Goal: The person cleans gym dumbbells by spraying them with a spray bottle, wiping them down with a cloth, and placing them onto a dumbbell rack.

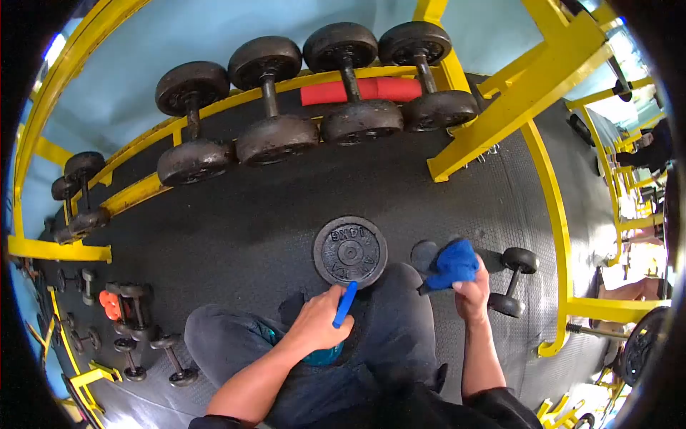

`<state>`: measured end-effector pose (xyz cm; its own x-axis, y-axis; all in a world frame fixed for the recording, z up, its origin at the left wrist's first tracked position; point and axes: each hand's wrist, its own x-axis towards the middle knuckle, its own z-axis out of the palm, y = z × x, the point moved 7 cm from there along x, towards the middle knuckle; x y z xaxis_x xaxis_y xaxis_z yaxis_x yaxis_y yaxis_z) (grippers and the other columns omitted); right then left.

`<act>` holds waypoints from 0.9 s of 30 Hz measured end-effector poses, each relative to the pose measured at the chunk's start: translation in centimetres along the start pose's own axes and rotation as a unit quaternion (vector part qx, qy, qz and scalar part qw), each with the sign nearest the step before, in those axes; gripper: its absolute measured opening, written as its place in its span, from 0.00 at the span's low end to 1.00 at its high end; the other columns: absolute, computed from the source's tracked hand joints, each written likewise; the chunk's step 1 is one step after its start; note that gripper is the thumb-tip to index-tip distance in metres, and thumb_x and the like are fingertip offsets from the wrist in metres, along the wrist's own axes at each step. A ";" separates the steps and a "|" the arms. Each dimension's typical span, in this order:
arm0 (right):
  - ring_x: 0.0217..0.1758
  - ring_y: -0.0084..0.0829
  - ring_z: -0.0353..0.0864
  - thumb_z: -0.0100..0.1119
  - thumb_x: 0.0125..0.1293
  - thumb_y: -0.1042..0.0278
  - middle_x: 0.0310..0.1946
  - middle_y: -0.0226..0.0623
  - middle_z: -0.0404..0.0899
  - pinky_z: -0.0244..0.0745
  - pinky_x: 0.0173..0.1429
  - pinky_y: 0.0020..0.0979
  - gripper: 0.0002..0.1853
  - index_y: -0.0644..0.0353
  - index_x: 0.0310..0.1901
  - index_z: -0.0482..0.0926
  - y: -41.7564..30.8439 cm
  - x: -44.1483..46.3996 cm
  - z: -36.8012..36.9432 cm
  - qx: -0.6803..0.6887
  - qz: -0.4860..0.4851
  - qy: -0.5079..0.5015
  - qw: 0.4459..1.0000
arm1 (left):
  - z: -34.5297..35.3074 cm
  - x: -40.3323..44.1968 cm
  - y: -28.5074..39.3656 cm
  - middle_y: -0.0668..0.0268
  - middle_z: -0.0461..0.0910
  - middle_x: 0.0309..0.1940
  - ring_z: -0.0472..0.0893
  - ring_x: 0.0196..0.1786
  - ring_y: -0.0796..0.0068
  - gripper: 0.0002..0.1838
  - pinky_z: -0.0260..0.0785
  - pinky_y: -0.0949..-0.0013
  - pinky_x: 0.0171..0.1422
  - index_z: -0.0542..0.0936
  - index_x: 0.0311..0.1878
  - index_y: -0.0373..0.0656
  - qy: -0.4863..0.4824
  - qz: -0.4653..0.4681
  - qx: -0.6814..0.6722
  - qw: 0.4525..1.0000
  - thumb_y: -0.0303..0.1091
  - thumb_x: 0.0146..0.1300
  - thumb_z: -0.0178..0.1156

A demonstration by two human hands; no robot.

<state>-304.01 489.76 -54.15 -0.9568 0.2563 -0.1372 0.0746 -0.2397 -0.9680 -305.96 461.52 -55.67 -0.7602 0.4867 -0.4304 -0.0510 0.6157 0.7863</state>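
Observation:
My left hand (321, 318) is closed around a blue stick-like handle (345, 306), whose far end is hidden. It sits at the near edge of a round dark weight (350, 252) with raised "14KG" lettering, in front of my knees. Whether the hand touches the weight is unclear. Under my left wrist, a teal object (325, 355) shows in part between my legs. My right hand (473, 289) grips a bunched blue cloth (456, 263), held to the right of my knee. A small dumbbell (513, 282) lies just right of that hand.
Ahead, a yellow rack (139, 191) carries several large dark dumbbells (270, 96). A red roll (379, 89) lies behind them. Smaller dumbbells (171, 360) are on the black rubber floor (236, 222) at left. A yellow frame post (554, 222) and a barbell plate (643, 347) stand at right.

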 end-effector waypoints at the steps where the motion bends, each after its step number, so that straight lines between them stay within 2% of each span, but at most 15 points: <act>1: 0.42 0.28 0.79 0.59 0.43 0.73 0.42 0.38 0.80 0.74 0.50 0.29 0.24 0.67 0.47 0.73 -0.3 1.0 1.2 -0.002 0.001 -0.007 1.000 | 0.0 0.2 -0.7 0.51 0.81 0.38 0.82 0.43 0.49 0.23 0.73 0.56 0.50 0.73 0.51 0.39 -0.014 -0.037 0.029 0.999 0.34 0.50 0.59; 2: 0.41 0.27 0.79 0.63 0.45 0.71 0.41 0.37 0.80 0.74 0.49 0.29 0.23 0.66 0.46 0.73 -0.2 1.7 2.4 -0.017 0.011 0.022 1.000 | 0.2 0.2 -0.6 0.40 0.78 0.40 0.78 0.45 0.39 0.26 0.70 0.48 0.52 0.71 0.53 0.34 -0.044 -0.053 0.008 0.998 0.34 0.49 0.58; 4: 0.40 0.25 0.79 0.74 0.47 0.65 0.37 0.34 0.80 0.75 0.48 0.29 0.24 0.65 0.44 0.75 0.5 2.9 4.8 -0.097 0.038 0.041 0.994 | 0.1 0.2 -0.6 0.40 0.78 0.41 0.78 0.46 0.39 0.25 0.70 0.48 0.53 0.71 0.52 0.33 -0.021 -0.044 0.005 0.999 0.34 0.50 0.58; 6: 0.38 0.22 0.78 0.74 0.50 0.65 0.35 0.32 0.80 0.75 0.46 0.28 0.21 0.62 0.43 0.77 3.1 4.3 7.4 -0.185 0.013 0.042 0.982 | -0.3 0.2 -0.5 0.41 0.78 0.42 0.77 0.48 0.39 0.25 0.69 0.48 0.54 0.71 0.52 0.33 -0.001 -0.036 0.001 0.999 0.34 0.50 0.58; 7: 0.41 0.30 0.80 0.73 0.50 0.65 0.38 0.40 0.81 0.75 0.50 0.33 0.21 0.62 0.45 0.77 4.7 5.0 8.9 -0.266 -0.004 0.040 0.963 | -1.2 0.1 0.0 0.42 0.78 0.42 0.77 0.48 0.39 0.25 0.69 0.49 0.55 0.70 0.52 0.33 0.054 -0.019 0.006 0.998 0.33 0.50 0.58; 8: 0.50 0.44 0.79 0.73 0.48 0.65 0.46 0.49 0.80 0.72 0.57 0.42 0.24 0.60 0.47 0.78 4.4 5.4 12.0 -0.398 -0.195 0.016 0.896 | -2.2 -0.1 0.6 0.43 0.77 0.43 0.77 0.49 0.40 0.25 0.69 0.49 0.55 0.70 0.52 0.34 0.109 -0.002 0.012 0.994 0.33 0.50 0.57; 9: 0.61 0.55 0.70 0.72 0.47 0.61 0.58 0.53 0.73 0.63 0.65 0.51 0.28 0.56 0.52 0.78 7.0 5.5 14.1 -0.415 -0.279 -0.010 0.866 | -2.7 -0.2 0.7 0.43 0.77 0.43 0.77 0.49 0.40 0.25 0.69 0.49 0.55 0.70 0.52 0.34 0.110 -0.004 0.010 0.994 0.33 0.50 0.57; 10: 0.68 0.55 0.61 0.69 0.50 0.56 0.64 0.49 0.67 0.55 0.70 0.55 0.30 0.52 0.57 0.76 6.2 5.2 18.1 -0.614 -0.199 -0.060 0.762 | -3.9 -0.3 0.9 0.44 0.77 0.43 0.77 0.49 0.40 0.25 0.69 0.49 0.56 0.70 0.53 0.34 0.150 0.003 0.024 0.988 0.32 0.50 0.58; 11: 0.73 0.55 0.54 0.65 0.52 0.53 0.67 0.48 0.63 0.47 0.73 0.58 0.31 0.50 0.59 0.75 7.4 4.5 20.1 -0.626 -0.223 -0.118 0.738 | -5.3 -0.5 1.2 0.45 0.77 0.43 0.76 0.50 0.40 0.25 0.69 0.50 0.56 0.70 0.53 0.35 0.188 0.010 0.038 0.981 0.32 0.49 0.58; 13: 0.75 0.52 0.51 0.64 0.52 0.53 0.68 0.45 0.63 0.45 0.75 0.56 0.31 0.49 0.60 0.75 9.7 2.1 21.9 -0.610 -0.248 -0.205 0.724 | -8.1 -1.3 1.4 0.46 0.77 0.41 0.78 0.46 0.42 0.25 0.71 0.52 0.52 0.70 0.52 0.37 0.248 0.002 0.004 0.969 0.31 0.48 0.58; 16: 0.73 0.45 0.57 0.65 0.50 0.55 0.67 0.40 0.66 0.47 0.75 0.54 0.29 0.48 0.57 0.76 9.4 -2.9 18.5 -0.558 -0.234 -0.353 0.714 | -11.1 -2.3 1.6 0.47 0.78 0.39 0.79 0.44 0.44 0.23 0.71 0.54 0.49 0.71 0.52 0.36 0.280 -0.036 -0.061 0.957 0.28 0.48 0.57; 20: 0.72 0.47 0.59 0.63 0.51 0.58 0.66 0.42 0.68 0.49 0.75 0.52 0.29 0.55 0.58 0.75 9.4 1.1 15.0 -0.660 -0.177 -0.267 0.679 | -11.7 -3.0 1.7 0.45 0.77 0.41 0.78 0.45 0.42 0.23 0.71 0.52 0.51 0.71 0.51 0.36 0.324 0.000 -0.017 0.946 0.29 0.49 0.57; 22: 0.73 0.50 0.58 0.61 0.53 0.60 0.65 0.46 0.67 0.48 0.75 0.51 0.31 0.58 0.60 0.73 8.5 4.0 17.6 -0.636 -0.235 -0.091 0.729 | -10.8 -3.2 1.5 0.45 0.77 0.42 0.78 0.46 0.42 0.23 0.71 0.52 0.51 0.71 0.51 0.36 0.311 0.000 -0.024 0.950 0.29 0.49 0.57; 25: 0.73 0.52 0.55 0.60 0.55 0.60 0.66 0.47 0.66 0.46 0.76 0.50 0.30 0.59 0.61 0.72 9.8 2.4 22.6 -0.622 -0.242 -0.149 0.729 | -10.2 -3.7 1.9 0.45 0.77 0.42 0.79 0.45 0.43 0.23 0.71 0.53 0.50 0.70 0.52 0.35 0.294 0.004 -0.042 0.955 0.29 0.50 0.58; 27: 0.74 0.50 0.55 0.60 0.55 0.59 0.66 0.44 0.67 0.47 0.76 0.50 0.30 0.59 0.60 0.72 10.6 -1.2 22.4 -0.567 -0.250 -0.293 0.728 | -10.3 -3.8 1.4 0.46 0.77 0.42 0.79 0.44 0.44 0.24 0.72 0.54 0.48 0.70 0.52 0.34 0.278 0.003 -0.074 0.958 0.29 0.49 0.58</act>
<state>-308.31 465.96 -59.54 -0.8747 -0.4774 0.0837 -0.4585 0.7593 -0.4618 -309.78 454.16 -48.31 -0.9860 0.0591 -0.1561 -0.1062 0.4992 0.8600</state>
